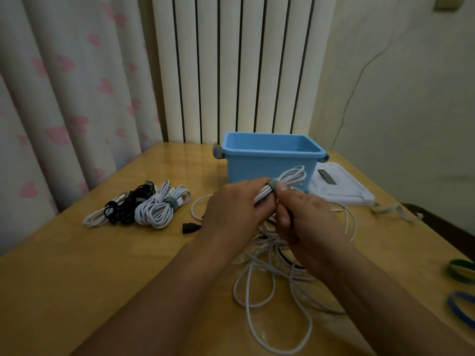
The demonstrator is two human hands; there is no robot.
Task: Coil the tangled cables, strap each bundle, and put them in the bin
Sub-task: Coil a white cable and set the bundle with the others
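Both hands meet just in front of the blue bin (270,160), which stands open near the far edge of the wooden table (77,265). The left hand (231,209) is curled around a coiled white cable bundle (288,179), whose looped end sticks out toward the bin's front wall and overlaps it in the view. A grey-green strap (273,185) circles the bundle's middle, and the right hand (305,219) pinches at that strap with thumb and forefinger, its other fingers folded in; a thin dark piece shows inside that fist, but what it is cannot be told. Below the hands, nearer the viewer than the bin, loose white cable (270,283) sprawls in tangled loops on the table, with a black cable (290,260) partly showing among them. Left of the bin lie finished bundles: a white one with a grey-green band (159,209) and a black one (128,204) touching it. A small black connector (190,227) lies between those bundles and the hands. Right of the bin rests a white lid (344,188) with a dark slot. Further right, at the table's edge, lie a green and yellow strap roll (461,272) and a blue strap loop (461,308). No brand, label or writing can be read on anything here.
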